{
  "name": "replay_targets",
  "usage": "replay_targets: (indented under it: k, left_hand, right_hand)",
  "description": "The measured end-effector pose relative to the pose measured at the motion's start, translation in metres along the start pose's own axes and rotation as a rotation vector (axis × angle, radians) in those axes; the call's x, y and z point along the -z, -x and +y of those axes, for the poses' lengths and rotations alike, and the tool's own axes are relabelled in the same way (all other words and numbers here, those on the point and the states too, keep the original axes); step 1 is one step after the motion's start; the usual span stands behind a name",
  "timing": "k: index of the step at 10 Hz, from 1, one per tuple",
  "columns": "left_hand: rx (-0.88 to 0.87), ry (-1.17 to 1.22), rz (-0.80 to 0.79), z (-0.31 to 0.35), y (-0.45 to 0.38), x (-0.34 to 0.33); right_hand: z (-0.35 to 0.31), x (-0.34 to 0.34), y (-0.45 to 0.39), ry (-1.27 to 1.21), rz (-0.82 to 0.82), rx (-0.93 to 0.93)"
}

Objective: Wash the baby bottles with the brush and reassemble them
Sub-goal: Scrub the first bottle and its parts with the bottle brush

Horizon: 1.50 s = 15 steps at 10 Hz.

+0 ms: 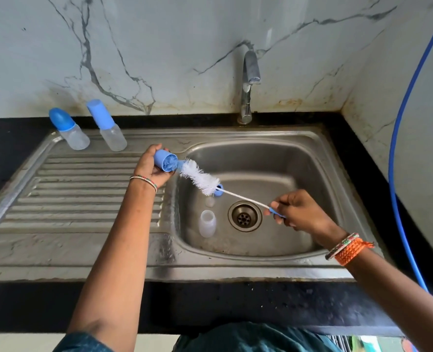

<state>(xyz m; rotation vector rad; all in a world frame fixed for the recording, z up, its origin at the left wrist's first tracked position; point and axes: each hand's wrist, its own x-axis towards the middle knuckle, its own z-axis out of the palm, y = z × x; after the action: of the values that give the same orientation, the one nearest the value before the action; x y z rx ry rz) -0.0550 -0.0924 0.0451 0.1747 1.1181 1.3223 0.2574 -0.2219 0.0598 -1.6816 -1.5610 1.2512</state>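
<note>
My left hand (pixel 151 166) grips a blue bottle cap (pixel 165 161) over the sink's left edge, its open end facing right. My right hand (pixel 299 212) holds the blue handle of a white bottle brush (pixel 200 177), whose bristle tip reaches into the cap. In the steel sink basin (pixel 299 158) an open clear bottle (pixel 207 223) stands left of the drain, with a clear nipple (pixel 209 201) and a blue ring (pixel 219 191) behind it. Two capped bottles stand at the back left of the drainboard, one (pixel 69 129) with a round cap, one (pixel 107 125) with a flat-topped cap.
A chrome tap (pixel 249 82) rises behind the basin, with no water running. The ribbed drainboard (pixel 83 199) lies to the left. A blue hose (pixel 400 148) hangs along the right wall. Black countertop (pixel 235 306) surrounds the sink.
</note>
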Motion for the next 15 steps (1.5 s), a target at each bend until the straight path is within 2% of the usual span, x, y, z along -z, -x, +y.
replay_targets:
  k: [1, 2, 3, 4, 5, 6, 7, 8, 9, 10, 11, 12, 13, 14, 15]
  left_hand:
    - [0.001, 0.037, -0.015, -0.003, 0.005, -0.004]
    - [0.013, 0.054, -0.002, -0.008, 0.008, -0.007]
    - [-0.011, 0.099, -0.003, -0.009, 0.008, -0.009]
    - [-0.050, 0.105, -0.097, -0.009, 0.004, -0.007]
    - [-0.014, 0.050, -0.103, -0.009, 0.005, -0.003]
    - [0.015, -0.037, 0.024, -0.006, 0.003, 0.002]
    - [-0.036, 0.024, 0.051, -0.006, 0.001, 0.003]
    - [-0.066, 0.118, -0.011, -0.008, 0.004, 0.000]
    - [-0.082, 0.199, -0.077, -0.007, 0.008, -0.003]
    - [-0.058, 0.114, -0.023, -0.008, 0.008, -0.002]
    - [-0.028, 0.040, 0.022, -0.013, 0.008, -0.002]
    - [-0.024, 0.057, 0.034, -0.016, 0.009, -0.004]
    - [-0.058, 0.096, -0.014, -0.018, 0.008, -0.003]
    - [-0.025, 0.079, -0.032, -0.018, 0.006, -0.001]
    - [0.075, -0.069, 0.053, -0.021, 0.001, 0.005]
  right_hand:
    - [0.007, 0.001, 0.009, 0.331, 0.363, 0.264]
    - [0.004, 0.002, 0.013, 0.623, 0.596, 0.534]
    - [-0.004, -0.001, 0.007, 0.381, 0.340, 0.253]
    - [-0.013, 0.005, 0.010, -0.326, -0.314, -0.348]
    - [-0.007, 0.008, 0.007, -0.262, -0.291, -0.244]
    - [-0.002, 0.006, 0.006, 0.512, 0.280, 0.254]
    - [0.004, 0.004, 0.006, 0.677, 0.495, 0.528]
    - [-0.010, 0.005, 0.008, 0.086, -0.039, -0.022]
    - [-0.013, 0.008, 0.010, -0.331, -0.335, -0.372]
    - [-0.006, 0.006, 0.016, 0.285, 0.094, 0.060]
    - [0.000, 0.008, 0.015, 0.892, 0.635, 0.632]
    - [0.002, 0.007, 0.010, 0.802, 0.578, 0.641]
    - [-0.018, 0.013, 0.013, 0.040, -0.124, -0.190]
    - [-0.018, 0.012, 0.013, -0.214, -0.222, -0.360]
    - [-0.021, 0.005, 0.022, 0.618, 0.211, 0.178]
